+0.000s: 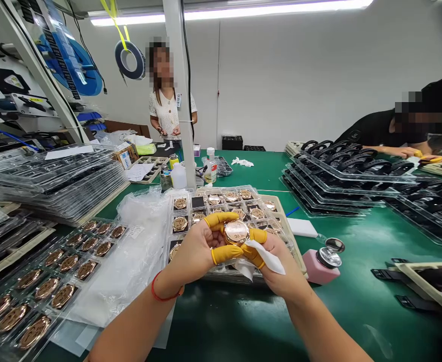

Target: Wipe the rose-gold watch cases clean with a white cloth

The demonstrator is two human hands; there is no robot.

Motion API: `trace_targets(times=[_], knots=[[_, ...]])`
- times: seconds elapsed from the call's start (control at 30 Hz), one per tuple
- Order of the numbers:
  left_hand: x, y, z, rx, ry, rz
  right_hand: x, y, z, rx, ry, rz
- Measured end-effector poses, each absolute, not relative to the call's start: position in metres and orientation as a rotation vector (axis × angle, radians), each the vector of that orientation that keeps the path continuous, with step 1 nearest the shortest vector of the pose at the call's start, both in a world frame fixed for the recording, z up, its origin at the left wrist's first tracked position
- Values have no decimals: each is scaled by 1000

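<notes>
A round rose-gold watch case [237, 232] is held up above a clear plastic tray [173, 203]. My left hand [196, 251], with yellow finger cots, grips the case by its left edge between thumb and fingers. On the other side, my right hand [281, 259], also in yellow finger cots, is closed on a white wipe [269, 257] with its fingertips at the case's right edge. Below both hands, the tray holds several similar watch cases in square pockets, some hidden by my hands.
Left of me lies another tray of watch cases [47, 287], beside crumpled plastic film [138, 251]. A pink pump bottle [321, 269] stands right of the central tray. Stacked trays with black straps [341, 171] are farther right. Two other people are across the table.
</notes>
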State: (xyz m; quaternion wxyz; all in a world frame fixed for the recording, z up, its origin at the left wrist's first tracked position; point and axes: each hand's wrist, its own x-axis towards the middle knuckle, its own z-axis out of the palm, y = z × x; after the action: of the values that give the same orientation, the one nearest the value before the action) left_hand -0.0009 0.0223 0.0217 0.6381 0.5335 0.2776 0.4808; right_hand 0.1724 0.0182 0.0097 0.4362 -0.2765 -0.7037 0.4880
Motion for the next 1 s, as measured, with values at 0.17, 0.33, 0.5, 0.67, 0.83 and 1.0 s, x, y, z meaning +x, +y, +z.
trace_targets(times=[0.17, 0.33, 0.5, 0.67, 0.83, 1.0], knots=[[0, 22, 19, 1241, 571, 1080, 172, 18, 9, -798, -1794, 1066], [-3, 15, 19, 1519, 747, 1184, 183, 21, 13, -932, -1726, 1220], [-7, 15, 18, 1646, 823, 1103, 198, 22, 9, -952, -1399, 1182], [-2, 14, 18, 1784, 836, 1023, 192, 22, 10, -918, -1485, 1232], [-1, 11, 26, 1928, 888, 953, 179, 23, 11, -1064, -1480, 1425], [3, 8, 25, 2055, 1071, 889, 170, 24, 6, -1108, -1488, 1303]])
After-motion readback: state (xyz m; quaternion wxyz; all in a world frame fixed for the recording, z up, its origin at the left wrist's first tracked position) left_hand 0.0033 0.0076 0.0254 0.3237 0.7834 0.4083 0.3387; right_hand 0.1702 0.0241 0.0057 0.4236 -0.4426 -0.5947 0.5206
